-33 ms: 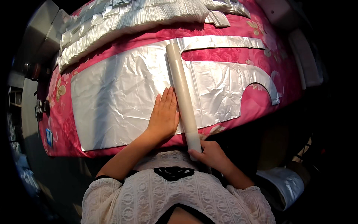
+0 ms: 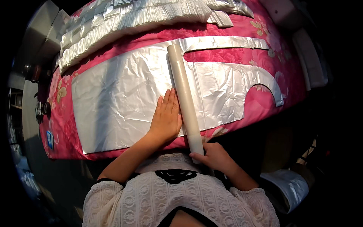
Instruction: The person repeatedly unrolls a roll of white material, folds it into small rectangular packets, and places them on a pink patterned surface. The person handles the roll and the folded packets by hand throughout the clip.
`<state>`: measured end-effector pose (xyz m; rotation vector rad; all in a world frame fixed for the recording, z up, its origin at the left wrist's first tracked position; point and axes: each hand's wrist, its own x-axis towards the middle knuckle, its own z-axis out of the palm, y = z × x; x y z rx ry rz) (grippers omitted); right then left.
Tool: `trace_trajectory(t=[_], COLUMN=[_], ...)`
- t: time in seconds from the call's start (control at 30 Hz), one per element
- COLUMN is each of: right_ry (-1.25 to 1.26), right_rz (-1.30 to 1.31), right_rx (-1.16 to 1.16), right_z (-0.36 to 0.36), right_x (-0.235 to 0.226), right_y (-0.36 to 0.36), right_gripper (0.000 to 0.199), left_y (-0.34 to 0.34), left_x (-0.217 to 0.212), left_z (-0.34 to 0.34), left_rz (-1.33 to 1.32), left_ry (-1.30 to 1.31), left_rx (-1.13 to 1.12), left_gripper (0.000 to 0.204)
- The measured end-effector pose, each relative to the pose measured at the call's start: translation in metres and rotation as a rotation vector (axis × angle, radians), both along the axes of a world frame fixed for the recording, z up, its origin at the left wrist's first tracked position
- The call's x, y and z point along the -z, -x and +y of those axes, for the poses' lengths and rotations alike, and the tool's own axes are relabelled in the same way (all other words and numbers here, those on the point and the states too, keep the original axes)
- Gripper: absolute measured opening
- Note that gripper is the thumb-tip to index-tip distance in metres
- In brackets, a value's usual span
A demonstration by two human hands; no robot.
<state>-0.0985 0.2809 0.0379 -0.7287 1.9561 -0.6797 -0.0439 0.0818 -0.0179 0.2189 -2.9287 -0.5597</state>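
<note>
A silvery-white plastic sheet (image 2: 102, 109) lies spread on the cloth, creased, with cut-out strips and a curved notch on its right side. Across it, pointing away from me, rests a long pale cylindrical tube (image 2: 182, 81). My left hand (image 2: 165, 115) is laid flat on the sheet, fingers stretched out, right beside the tube's left side. At the near end of the tube, past the table edge, my right hand (image 2: 213, 156) grips it with the thumb on top; its other fingers are mostly hidden.
A pink flowered cloth (image 2: 62, 125) covers the table. Long rows of folded white plastic pieces (image 2: 136, 22) stand along the far side. A small blue item (image 2: 50, 139) lies near the left edge. Below right, a silvery sheet (image 2: 291, 189) hangs beside the table.
</note>
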Motion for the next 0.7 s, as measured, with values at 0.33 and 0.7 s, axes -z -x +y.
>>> trace_trajectory(t=[0.33, 0.7], right_ry=[0.086, 1.174], right_rz=[-0.077, -1.054], right_rx=[0.042, 1.142], right_z=[-0.141, -0.171], right_x=[0.020, 0.058], right_y=[0.146, 0.242], right_gripper=[0.052, 0.020], left_y=[0.005, 0.001], left_x=[-0.004, -0.004], left_z=[0.000, 0.000], left_rz=[-0.068, -0.087], left_ry=[0.070, -0.010], left_rx=[0.017, -0.008], left_gripper=[0.062, 0.063])
